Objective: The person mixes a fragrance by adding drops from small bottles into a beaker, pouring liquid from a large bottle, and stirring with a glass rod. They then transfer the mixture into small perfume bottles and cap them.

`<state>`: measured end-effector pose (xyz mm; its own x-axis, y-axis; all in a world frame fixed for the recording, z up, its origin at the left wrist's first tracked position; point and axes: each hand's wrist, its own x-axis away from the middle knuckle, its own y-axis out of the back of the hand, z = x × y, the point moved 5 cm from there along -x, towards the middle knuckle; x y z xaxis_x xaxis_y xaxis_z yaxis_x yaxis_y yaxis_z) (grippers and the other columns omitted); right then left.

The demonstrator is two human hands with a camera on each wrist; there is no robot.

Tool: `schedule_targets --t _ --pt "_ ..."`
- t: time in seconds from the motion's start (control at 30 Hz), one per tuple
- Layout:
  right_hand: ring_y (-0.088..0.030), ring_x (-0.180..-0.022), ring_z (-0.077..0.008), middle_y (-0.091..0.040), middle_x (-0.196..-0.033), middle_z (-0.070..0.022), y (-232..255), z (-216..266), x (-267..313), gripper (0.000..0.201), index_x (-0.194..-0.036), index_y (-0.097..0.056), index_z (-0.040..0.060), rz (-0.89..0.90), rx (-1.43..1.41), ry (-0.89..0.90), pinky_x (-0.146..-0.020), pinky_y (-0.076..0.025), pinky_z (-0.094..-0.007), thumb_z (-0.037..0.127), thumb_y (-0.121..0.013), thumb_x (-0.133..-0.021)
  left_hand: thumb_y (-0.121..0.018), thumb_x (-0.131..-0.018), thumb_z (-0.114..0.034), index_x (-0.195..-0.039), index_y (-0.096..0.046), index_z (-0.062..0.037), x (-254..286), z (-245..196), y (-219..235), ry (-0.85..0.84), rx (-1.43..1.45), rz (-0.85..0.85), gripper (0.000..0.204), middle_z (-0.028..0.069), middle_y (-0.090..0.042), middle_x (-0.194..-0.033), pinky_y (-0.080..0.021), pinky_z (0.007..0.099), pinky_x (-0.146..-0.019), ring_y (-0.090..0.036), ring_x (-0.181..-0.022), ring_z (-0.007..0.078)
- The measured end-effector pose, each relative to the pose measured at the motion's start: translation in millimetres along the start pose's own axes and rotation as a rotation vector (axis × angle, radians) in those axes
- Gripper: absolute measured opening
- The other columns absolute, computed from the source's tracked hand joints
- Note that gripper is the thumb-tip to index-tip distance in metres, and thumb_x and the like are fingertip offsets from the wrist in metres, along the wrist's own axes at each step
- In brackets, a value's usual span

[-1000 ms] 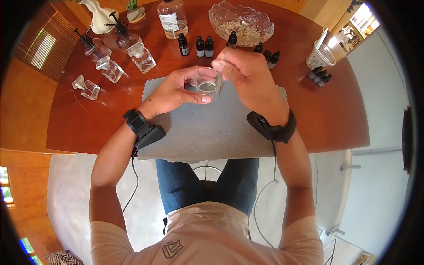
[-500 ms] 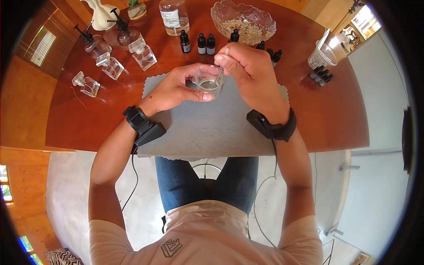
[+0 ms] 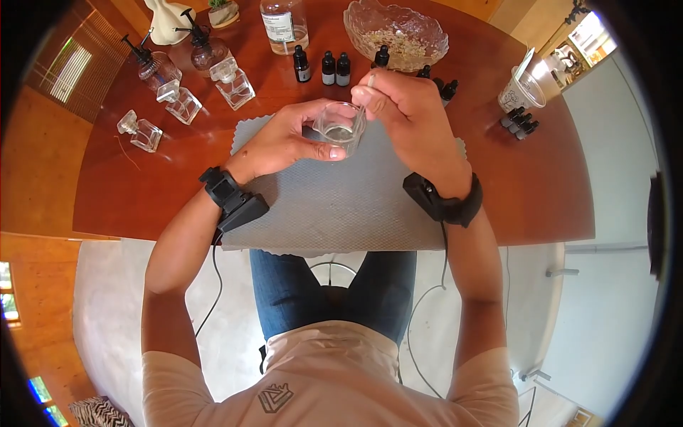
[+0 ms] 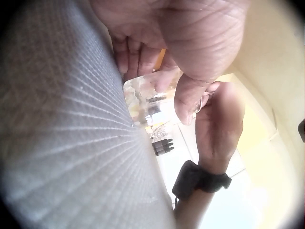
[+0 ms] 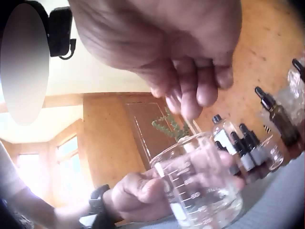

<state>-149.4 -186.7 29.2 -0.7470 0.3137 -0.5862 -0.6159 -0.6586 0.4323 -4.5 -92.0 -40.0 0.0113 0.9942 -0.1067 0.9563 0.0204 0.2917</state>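
A clear glass beaker [image 3: 340, 129] with graduation marks and some clear liquid stands out in the right wrist view, the beaker [image 5: 198, 186] low in the frame. My left hand [image 3: 281, 144] grips it from the left, thumb on the near side, fingers behind. Above its right rim my right hand [image 3: 413, 121] pinches a thin clear rod [image 3: 371, 84] that slants down into the beaker. The left wrist view shows the left thumb [image 4: 189, 100] against the glass. Under both hands lies a grey textured mat [image 3: 327, 206].
Glass bottles [image 3: 233, 84] and two amber pump bottles [image 3: 158, 70] stand at the left. Several black dropper bottles [image 3: 329, 68] line the back, before a labelled bottle [image 3: 283, 30] and a glass bowl [image 3: 398, 35]. At the right is a cup [image 3: 521, 91] beside small dark bottles [image 3: 519, 123].
Both hands and the beaker have shifted very slightly rightward in the head view. The rod's top shows more plainly above the right fingers, and the grips are the same.
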Motion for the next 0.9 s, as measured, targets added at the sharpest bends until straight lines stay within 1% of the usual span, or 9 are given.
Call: schedule_targets --t 0.07,0.17,0.27,0.37,0.57,0.67,0.77,0.87,0.9 --pt "-0.049 -0.057 -0.0261 -0.053 -0.066 -0.0150 0 2 -1 0.018 -0.086 -0.061 -0.0027 0.122 -0.003 -0.003 -0.054 -0.041 -0.0345 0.012 -0.062 -0.096 -0.088 -0.080 -0.022 -0.135 -0.061 -0.0060 0 -2 1 0.034 -0.018 0.012 0.064 0.0049 -0.068 -0.123 -0.047 0.0345 -0.103 -0.061 -0.114 0.0162" --pt "-0.049 -0.056 -0.0236 -0.054 -0.065 -0.0140 -1 3 0 0.020 -0.085 -0.061 -0.0025 0.010 -0.092 -0.023 -0.054 -0.041 -0.0344 0.014 -0.062 -0.097 -0.088 -0.080 -0.021 -0.135 -0.060 -0.0056 1 1 1 0.038 0.004 0.004 0.064 0.0052 -0.068 -0.123 -0.047 0.0345 -0.103 -0.061 -0.114 0.0165" --pt "-0.049 -0.057 -0.0193 -0.054 -0.065 -0.0113 0 -5 0 0.021 -0.086 -0.062 -0.0021 0.066 -0.007 -0.035 -0.055 -0.041 -0.0337 0.015 -0.062 -0.097 -0.088 -0.080 -0.019 -0.136 -0.060 -0.0050 -1 -1 -1 0.010 0.040 0.017 0.064 0.0052 -0.068 -0.123 -0.047 0.0343 -0.103 -0.061 -0.115 0.0165" --pt "-0.049 -0.058 -0.0161 -0.053 -0.065 -0.0087 0 -2 2 0.023 -0.085 -0.062 -0.0018 0.016 -0.161 -0.002 -0.055 -0.041 -0.0338 0.017 -0.061 -0.098 -0.088 -0.080 -0.019 -0.136 -0.059 -0.0047 0 1 0 0.015 0.016 0.007 0.065 0.0056 -0.068 -0.123 -0.047 0.0341 -0.103 -0.061 -0.115 0.0168" --pt "-0.049 -0.058 -0.0153 -0.052 -0.064 -0.0072 0 -5 1 0.025 -0.084 -0.062 -0.0016 0.059 -0.178 -0.045 -0.055 -0.041 -0.0329 0.019 -0.061 -0.098 -0.088 -0.080 -0.021 -0.136 -0.060 -0.0046 0 0 1 0.014 0.004 0.005 0.065 0.0064 -0.068 -0.124 -0.046 0.0344 -0.104 -0.061 -0.116 0.0172" --pt "-0.048 -0.058 -0.0147 -0.052 -0.063 -0.0071 4 -13 -1 0.023 -0.084 -0.062 -0.0013 -0.069 0.045 -0.052 -0.056 -0.041 -0.0325 0.017 -0.061 -0.098 -0.088 -0.080 -0.021 -0.136 -0.060 -0.0046 -1 -1 -1 -0.021 0.016 0.005 0.065 0.0065 -0.068 -0.124 -0.046 0.0345 -0.104 -0.061 -0.117 0.0170" --pt "-0.049 -0.058 -0.0148 -0.053 -0.062 -0.0074 -2 -7 0 0.021 -0.085 -0.062 -0.0014 0.129 -0.146 -0.101 -0.056 -0.041 -0.0331 0.015 -0.061 -0.097 -0.088 -0.080 -0.021 -0.136 -0.060 -0.0047 0 -2 1 0.000 -0.007 0.012 0.065 0.0062 -0.068 -0.124 -0.046 0.0340 -0.104 -0.061 -0.117 0.0167" --pt "-0.050 -0.059 -0.0147 -0.055 -0.064 -0.0070 3 -8 0 0.019 -0.085 -0.062 -0.0016 -0.088 0.009 -0.039 -0.056 -0.042 -0.0322 0.014 -0.061 -0.097 -0.088 -0.080 -0.020 -0.136 -0.060 -0.0050 -1 0 0 -0.022 0.022 0.003 0.065 0.0058 -0.068 -0.124 -0.046 0.0337 -0.104 -0.061 -0.116 0.0164" --pt "-0.050 -0.060 -0.0146 -0.055 -0.065 -0.0072 2 -10 0 0.019 -0.086 -0.062 -0.0016 -0.047 -0.039 -0.031 -0.057 -0.043 -0.0318 0.013 -0.061 -0.097 -0.088 -0.080 -0.020 -0.137 -0.060 -0.0051 -1 1 -1 -0.015 0.031 0.005 0.065 0.0057 -0.068 -0.124 -0.046 0.0336 -0.104 -0.061 -0.116 0.0163"
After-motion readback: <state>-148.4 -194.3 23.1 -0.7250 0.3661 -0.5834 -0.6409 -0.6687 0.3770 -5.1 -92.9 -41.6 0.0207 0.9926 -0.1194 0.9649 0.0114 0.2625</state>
